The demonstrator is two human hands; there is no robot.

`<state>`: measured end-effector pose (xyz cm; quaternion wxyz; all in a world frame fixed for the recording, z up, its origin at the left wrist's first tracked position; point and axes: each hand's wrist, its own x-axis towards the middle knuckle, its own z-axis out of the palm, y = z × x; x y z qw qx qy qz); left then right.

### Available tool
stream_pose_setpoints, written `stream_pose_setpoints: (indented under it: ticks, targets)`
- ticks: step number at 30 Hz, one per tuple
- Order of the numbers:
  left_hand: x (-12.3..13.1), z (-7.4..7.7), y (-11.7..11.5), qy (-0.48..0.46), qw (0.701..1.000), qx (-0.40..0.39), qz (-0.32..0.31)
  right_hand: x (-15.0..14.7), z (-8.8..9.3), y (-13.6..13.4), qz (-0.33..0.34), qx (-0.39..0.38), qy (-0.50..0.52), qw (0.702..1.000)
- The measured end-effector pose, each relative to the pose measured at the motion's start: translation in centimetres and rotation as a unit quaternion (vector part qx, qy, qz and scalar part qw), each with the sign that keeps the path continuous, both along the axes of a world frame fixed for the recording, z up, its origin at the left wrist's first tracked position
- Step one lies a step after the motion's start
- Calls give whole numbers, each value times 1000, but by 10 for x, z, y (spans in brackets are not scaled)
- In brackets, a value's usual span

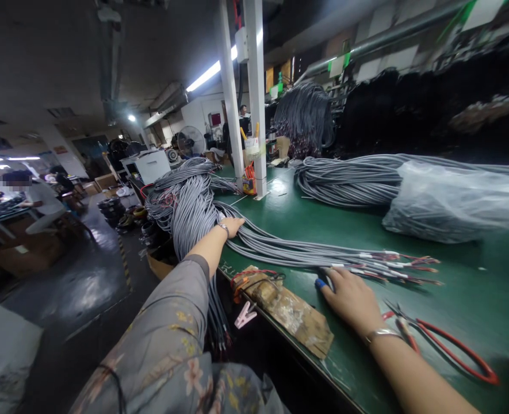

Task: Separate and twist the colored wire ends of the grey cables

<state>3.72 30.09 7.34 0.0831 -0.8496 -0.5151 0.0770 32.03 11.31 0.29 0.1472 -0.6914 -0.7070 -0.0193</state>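
Note:
A bundle of grey cables (289, 247) lies across the green table, its stripped ends (418, 264) showing thin coloured wires and white labels. My left hand (232, 226) rests on the bundle near the table's left edge, its visible fingers stretched to the right. By the labelled ends, my right hand (353, 296) lies palm down with fingers apart, its fingertips touching the cables' near side. A blue cover (320, 283) sits on the right thumb. Red-handled pliers (452, 345) lie right of my right wrist, partly hidden by it.
A large grey cable heap (194, 207) hangs over the left table edge. A taped cardboard piece (289, 310) and a pink clip (245, 315) are at the near edge. Behind are a white post (256, 103) and cables under plastic wrap (452, 201). A person sits far left.

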Motion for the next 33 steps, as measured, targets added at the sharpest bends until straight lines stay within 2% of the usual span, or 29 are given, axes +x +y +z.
stream_pose_setpoints:
  ticks: [4,9,17,21,24,28,30,33]
  targets:
    - [-1,0,-2,22,1000,17,-12,1,-4,2,4,10,2,1000]
    - [-5,8,-5,24,999,39,-21,1,-3,2,-3,20,3,1000]
    - [-17,28,-4,-20,993,114,40,-3,5,-1,-13,-10,-35,999]
    - [-19,27,-9,-11,997,73,-3,-3,5,-1,-20,-15,-32,999]
    - [-10,17,-21,-4,998,21,-55,-3,7,-2,-21,-14,-25,999]
    - [17,9,-37,-28,996,-24,-85,-5,9,-3,-17,-24,-21,999]
    - [30,14,-40,-60,995,-20,-83,-5,11,-3,-20,-30,-24,999]
    - [38,32,-38,-118,991,25,-50,-6,13,-4,-23,-38,-32,999]
